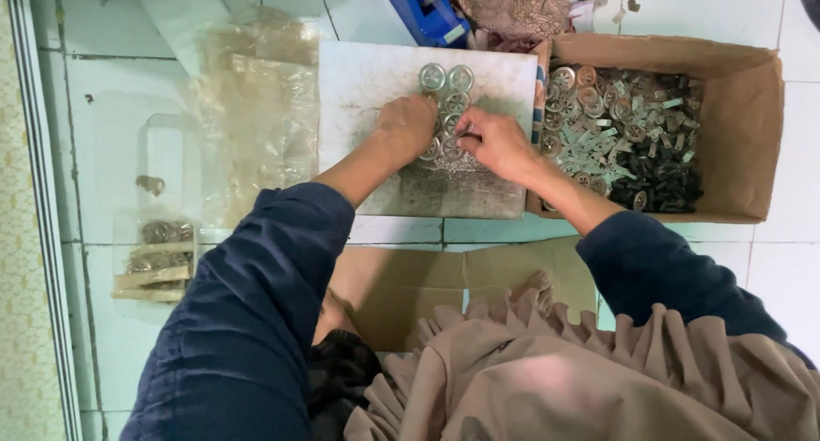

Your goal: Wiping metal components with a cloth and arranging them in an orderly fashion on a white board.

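Several round metal discs (448,89) lie in a cluster on a white board (367,91) on the tiled floor. My left hand (408,123) rests knuckles-up on the left side of the cluster, fingers curled over some discs. To its right, touching the same cluster, my right hand (494,142) pinches at the discs with its fingertips. What lies under the fingers is hidden. Both arms wear dark blue sleeves.
A cardboard box (752,125) at the right holds many metal discs and dark small parts. A blue tape dispenser (423,9) stands behind the board. Clear plastic bags (256,91) lie at the left, a packed bag of discs (158,257) nearer me. Flat cardboard (410,279) lies before my knees.
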